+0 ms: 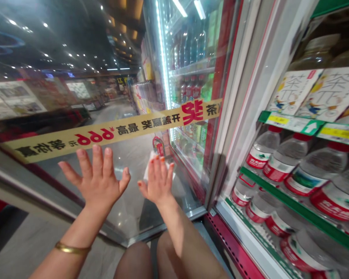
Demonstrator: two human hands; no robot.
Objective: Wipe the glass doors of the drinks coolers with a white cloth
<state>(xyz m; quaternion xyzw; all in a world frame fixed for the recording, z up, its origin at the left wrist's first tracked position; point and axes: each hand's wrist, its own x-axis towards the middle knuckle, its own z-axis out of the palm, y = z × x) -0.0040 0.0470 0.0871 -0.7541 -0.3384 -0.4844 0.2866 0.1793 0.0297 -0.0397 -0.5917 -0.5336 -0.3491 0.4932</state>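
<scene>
1 transparent glass cooler door w/ grey metal frame (122,219): open, in front of both hands, L of shelves. 1 yellow printed strip w/ red & black characters (130,128): across glass. L hand (99,182): raised, fingers spread wide, w/ gold metal bangle (72,248) at wrist. R hand (159,182): nr strip, fingers straight, narrower spread. Contact w/ glass: can't tell. Assorted clear plastic water btls w/ red caps (304,174): on green-edged shelves (308,217), R side.
</scene>
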